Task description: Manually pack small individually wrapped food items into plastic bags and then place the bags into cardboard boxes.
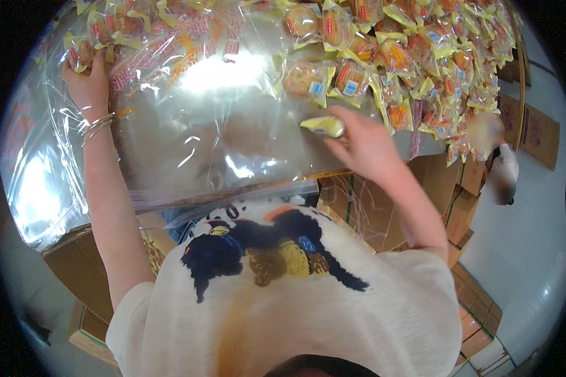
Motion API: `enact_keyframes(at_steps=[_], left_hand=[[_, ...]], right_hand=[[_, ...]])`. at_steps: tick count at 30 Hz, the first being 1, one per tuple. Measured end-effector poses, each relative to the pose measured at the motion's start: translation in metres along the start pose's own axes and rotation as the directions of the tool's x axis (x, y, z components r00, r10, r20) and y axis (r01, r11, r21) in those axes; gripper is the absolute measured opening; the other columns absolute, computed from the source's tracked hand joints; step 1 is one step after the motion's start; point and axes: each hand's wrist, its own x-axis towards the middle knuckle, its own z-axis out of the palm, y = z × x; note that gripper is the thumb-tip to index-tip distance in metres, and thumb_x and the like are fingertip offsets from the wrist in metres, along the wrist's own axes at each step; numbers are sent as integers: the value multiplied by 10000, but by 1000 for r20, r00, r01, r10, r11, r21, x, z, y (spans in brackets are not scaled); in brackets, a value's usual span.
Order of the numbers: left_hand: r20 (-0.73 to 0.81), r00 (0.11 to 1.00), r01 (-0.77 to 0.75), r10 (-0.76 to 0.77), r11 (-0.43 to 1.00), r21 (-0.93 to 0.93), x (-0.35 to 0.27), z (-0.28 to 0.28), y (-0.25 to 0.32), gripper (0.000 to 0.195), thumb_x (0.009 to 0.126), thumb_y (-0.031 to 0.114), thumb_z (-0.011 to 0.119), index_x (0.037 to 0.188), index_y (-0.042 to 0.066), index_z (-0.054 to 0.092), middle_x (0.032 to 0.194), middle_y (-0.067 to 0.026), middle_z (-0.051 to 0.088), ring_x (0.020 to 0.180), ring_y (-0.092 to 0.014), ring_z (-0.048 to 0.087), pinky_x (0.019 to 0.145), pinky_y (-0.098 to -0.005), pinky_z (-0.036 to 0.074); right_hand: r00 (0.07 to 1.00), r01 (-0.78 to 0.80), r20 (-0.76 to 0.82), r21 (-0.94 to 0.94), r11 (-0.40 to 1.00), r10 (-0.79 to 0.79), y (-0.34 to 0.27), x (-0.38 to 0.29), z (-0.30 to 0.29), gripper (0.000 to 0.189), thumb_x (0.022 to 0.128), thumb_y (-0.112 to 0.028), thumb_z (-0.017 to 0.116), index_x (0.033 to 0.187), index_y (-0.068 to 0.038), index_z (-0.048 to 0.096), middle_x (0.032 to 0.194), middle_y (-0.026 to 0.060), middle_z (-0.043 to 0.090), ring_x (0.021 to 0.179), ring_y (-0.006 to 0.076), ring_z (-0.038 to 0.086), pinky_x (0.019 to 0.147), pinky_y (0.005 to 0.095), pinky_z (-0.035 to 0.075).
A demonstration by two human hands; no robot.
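Note:
My left hand reaches to the far left of the table, its fingers around a small wrapped pastry. Clear plastic film with red and orange print lies beside that hand. In my right hand is another wrapped pastry, seen edge-on in its yellow-ended packet above the near part of the table. Two wrapped pastries, one pale and round and one browner, lie just beyond my right hand. The large clear plastic bag stretches between my hands, shining under the light.
A dense heap of wrapped pastries covers the right and back of the table. Cardboard boxes stand at the right, with another carton below left. Plastic strands hang at the near edge. Another person is at the right.

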Motion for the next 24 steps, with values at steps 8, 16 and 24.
enact_keyframes(at_steps=[8, 16, 24], left_hand=[[63, 997, 36, -38, 999, 28, 3, -4, 3, 739, 677, 398, 705, 1187, -53, 418, 1178, -231, 471, 1085, -345, 485, 919, -375, 378], [80, 996, 49, -47, 998, -27, 2, 0, -8, 694, 674, 408, 707, 1145, -41, 467, 1168, -220, 488, 1077, -327, 494, 907, -375, 383], [90, 995, 26, -32, 997, 72, 8, 0, -27, 529, 701, 347, 711, 1070, 2, 554, 1027, -131, 607, 950, -246, 575, 834, -335, 432]], right_hand=[[914, 317, 218, 147, 937, -343, -16, 95, -34, 488, 650, -352, 623, 1033, -52, 585, 1039, 181, 521, 962, 320, 522, 814, 396, 424], [916, 375, -136, -37, 926, -376, -32, 6, 16, 653, 534, -213, 715, 1158, -167, 529, 828, 92, 477, 801, 293, 511, 703, 387, 438], [968, -47, -243, 76, 996, 64, -6, -42, 35, 935, 578, -173, 758, 1336, -35, 228, 1109, 159, 495, 964, 314, 516, 787, 380, 453]])
